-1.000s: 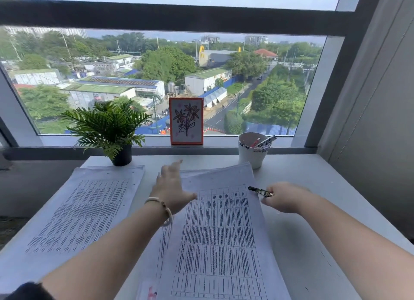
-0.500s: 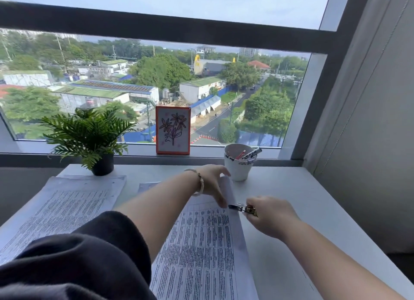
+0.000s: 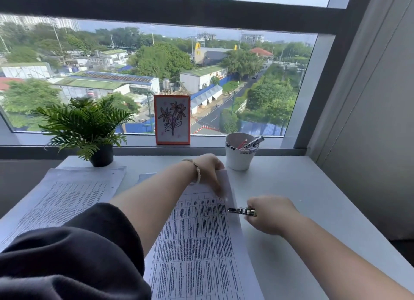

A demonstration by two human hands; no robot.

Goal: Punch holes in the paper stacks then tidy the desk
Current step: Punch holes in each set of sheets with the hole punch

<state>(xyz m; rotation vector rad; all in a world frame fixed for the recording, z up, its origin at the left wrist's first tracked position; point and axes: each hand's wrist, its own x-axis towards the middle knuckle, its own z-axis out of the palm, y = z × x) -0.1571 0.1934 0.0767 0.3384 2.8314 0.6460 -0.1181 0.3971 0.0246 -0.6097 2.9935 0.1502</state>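
I see the right hand (image 3: 270, 214) gripping the punch (image 3: 242, 210) at the right edge of the middle stack (image 3: 197, 243) on the bench (image 3: 313, 199). My left hand (image 3: 209, 171) grasps that stack's far corner.

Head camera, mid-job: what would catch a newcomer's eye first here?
Two bare arms crossing the white desk: the left hand grips the far corner of the middle paper stack, and the right hand brings a small metal hole punch to its right edge. Behind stand a potted fern and a white pen cup.
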